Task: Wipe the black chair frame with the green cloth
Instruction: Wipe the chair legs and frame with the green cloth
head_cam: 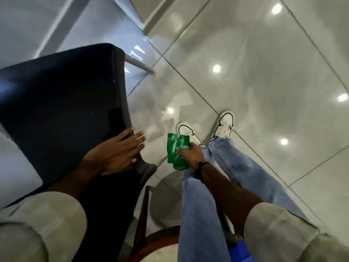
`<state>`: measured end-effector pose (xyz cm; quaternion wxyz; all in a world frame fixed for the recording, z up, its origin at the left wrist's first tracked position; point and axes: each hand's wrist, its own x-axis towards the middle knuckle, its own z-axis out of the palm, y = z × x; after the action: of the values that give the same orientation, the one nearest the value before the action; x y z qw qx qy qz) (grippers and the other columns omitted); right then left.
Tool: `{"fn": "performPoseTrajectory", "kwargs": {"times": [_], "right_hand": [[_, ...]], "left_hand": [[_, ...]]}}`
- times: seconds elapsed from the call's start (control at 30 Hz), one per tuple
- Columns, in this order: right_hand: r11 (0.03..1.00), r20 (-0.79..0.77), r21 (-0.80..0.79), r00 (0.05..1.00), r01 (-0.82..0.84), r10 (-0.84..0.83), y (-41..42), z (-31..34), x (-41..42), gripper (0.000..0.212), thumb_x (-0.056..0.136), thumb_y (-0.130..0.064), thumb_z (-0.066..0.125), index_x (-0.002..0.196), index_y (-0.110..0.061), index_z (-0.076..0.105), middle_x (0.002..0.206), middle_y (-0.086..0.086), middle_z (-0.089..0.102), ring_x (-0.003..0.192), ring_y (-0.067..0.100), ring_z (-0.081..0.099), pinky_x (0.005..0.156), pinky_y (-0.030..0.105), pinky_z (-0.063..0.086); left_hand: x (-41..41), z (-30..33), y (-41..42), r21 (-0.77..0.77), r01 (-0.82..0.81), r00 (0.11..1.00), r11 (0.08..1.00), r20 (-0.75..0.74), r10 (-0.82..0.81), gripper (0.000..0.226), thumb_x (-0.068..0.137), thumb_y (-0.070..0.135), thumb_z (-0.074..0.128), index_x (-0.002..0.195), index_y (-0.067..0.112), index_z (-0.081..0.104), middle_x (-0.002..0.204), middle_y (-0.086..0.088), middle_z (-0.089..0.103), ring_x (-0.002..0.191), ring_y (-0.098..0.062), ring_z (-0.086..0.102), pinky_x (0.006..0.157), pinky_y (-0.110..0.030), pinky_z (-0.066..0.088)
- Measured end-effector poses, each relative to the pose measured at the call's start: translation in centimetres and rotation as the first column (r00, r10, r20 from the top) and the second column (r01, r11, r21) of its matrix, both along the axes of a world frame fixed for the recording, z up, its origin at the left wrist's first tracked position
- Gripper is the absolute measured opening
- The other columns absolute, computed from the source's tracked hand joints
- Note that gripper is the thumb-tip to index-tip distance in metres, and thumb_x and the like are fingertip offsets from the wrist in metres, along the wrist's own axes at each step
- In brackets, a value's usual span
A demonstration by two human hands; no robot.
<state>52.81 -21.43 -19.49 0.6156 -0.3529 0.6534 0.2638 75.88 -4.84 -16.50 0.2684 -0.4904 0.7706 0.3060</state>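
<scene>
The black chair (62, 103) fills the left half of the head view, seen from above, with its dark seat and a grey-black frame edge (123, 95) along its right side. My left hand (117, 152) rests flat on the chair's near right corner, fingers spread. My right hand (190, 156) hangs to the right of the chair, over my jeans, and grips a folded green cloth (176, 150). The cloth is in the air, apart from the chair frame.
Glossy grey floor tiles (255, 76) reflect ceiling lights. A chrome chair leg (139, 64) sticks out at the far right of the seat. My white shoes (223, 127) stand on the floor. A round brown-rimmed object (160, 237) and something blue (238, 250) lie below.
</scene>
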Motion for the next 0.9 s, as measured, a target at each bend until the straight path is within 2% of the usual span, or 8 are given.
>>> {"fn": "performPoseTrajectory", "kwargs": {"times": [0.1,0.2,0.27,0.47,0.6,0.73,0.8,0.9], "right_hand": [[1.0,-0.035,0.026,0.999,-0.005,0.006,1.8,-1.7,-1.2,0.042,0.082,-0.012,0.068,0.124,-0.008,0.068,0.12,0.017,0.073,0.109,0.035,0.069,0.094,0.042,0.059],[0.994,0.005,0.081,0.997,-0.071,0.071,3.8,-2.2,-2.0,0.041,0.083,-0.013,0.067,0.124,-0.01,0.069,0.118,0.014,0.074,0.106,0.031,0.071,0.092,0.039,0.06],[0.987,0.044,0.149,0.997,-0.063,0.057,5.2,-2.2,-2.3,0.038,0.085,-0.012,0.066,0.123,-0.012,0.069,0.118,0.013,0.075,0.104,0.028,0.072,0.086,0.035,0.061],[0.987,0.102,0.133,0.992,-0.086,0.073,8.6,-3.0,-1.3,0.037,0.086,-0.011,0.068,0.123,-0.011,0.072,0.117,0.01,0.076,0.107,0.026,0.072,0.094,0.035,0.06],[0.991,0.058,0.106,0.995,-0.084,0.079,9.6,-5.7,-1.0,0.037,0.087,-0.009,0.069,0.124,-0.011,0.072,0.119,0.013,0.076,0.109,0.025,0.072,0.089,0.03,0.059],[0.984,0.012,0.152,0.995,-0.097,0.097,9.3,-9.7,-1.0,0.043,0.09,-0.005,0.066,0.132,-0.007,0.065,0.131,0.019,0.069,0.12,0.032,0.067,0.101,0.043,0.057],[0.978,-0.006,0.178,0.994,-0.106,0.109,8.9,-11.2,-1.0,0.044,0.091,-0.004,0.065,0.135,-0.006,0.064,0.135,0.018,0.067,0.124,0.032,0.064,0.106,0.04,0.053],[0.973,0.017,0.189,0.991,-0.133,0.132,8.4,-11.5,-1.1,0.043,0.091,-0.006,0.065,0.134,-0.008,0.065,0.134,0.016,0.068,0.124,0.031,0.064,0.106,0.039,0.053]], "left_hand": [[1.7,-1.5,0.4,-0.07,0.103,0.989,0.992,-0.101,-0.11,0.068,0.104,0.052,0.007,0.155,0.015,0.033,0.166,-0.015,0.025,0.157,-0.034,0.011,0.127,-0.053,-0.011],[2.1,-2.3,0.8,-0.183,0.112,0.975,0.977,-0.171,-0.144,0.06,0.106,0.048,0.019,0.142,0.014,0.052,0.152,-0.015,0.051,0.147,-0.035,0.038,0.129,-0.049,-0.008],[2.1,-2.7,1.1,-0.244,0.1,0.973,0.965,-0.177,-0.145,0.057,0.106,0.046,0.021,0.135,0.013,0.057,0.143,-0.015,0.059,0.137,-0.035,0.045,0.129,-0.048,-0.005],[1.6,-2.1,0.7,-0.37,0.07,0.971,0.926,-0.186,-0.148,0.051,0.104,0.04,0.032,0.121,0.01,0.069,0.125,-0.013,0.071,0.118,-0.032,0.067,0.114,-0.046,0.033],[1.2,-2.4,0.6,-0.408,0.077,0.972,0.91,-0.174,-0.16,0.049,0.096,0.033,0.039,0.109,0.009,0.079,0.119,-0.012,0.076,0.113,-0.03,0.071,0.109,-0.046,0.037],[1.1,-3.4,1.4,-0.305,0.101,0.982,0.947,-0.12,-0.143,0.048,0.085,0.039,0.051,0.109,0.009,0.079,0.121,-0.013,0.075,0.116,-0.032,0.07,0.101,-0.05,0.055],[1.1,-4.0,1.8,-0.303,0.109,0.982,0.947,-0.113,-0.149,0.048,0.083,0.041,0.054,0.109,0.01,0.079,0.121,-0.013,0.076,0.114,-0.031,0.071,0.101,-0.05,0.053],[1.3,-4.4,1.7,-0.424,0.077,0.969,0.902,-0.18,-0.167,0.047,0.086,0.037,0.05,0.106,0.007,0.08,0.115,-0.014,0.077,0.107,-0.033,0.074,0.104,-0.047,0.039]]}}
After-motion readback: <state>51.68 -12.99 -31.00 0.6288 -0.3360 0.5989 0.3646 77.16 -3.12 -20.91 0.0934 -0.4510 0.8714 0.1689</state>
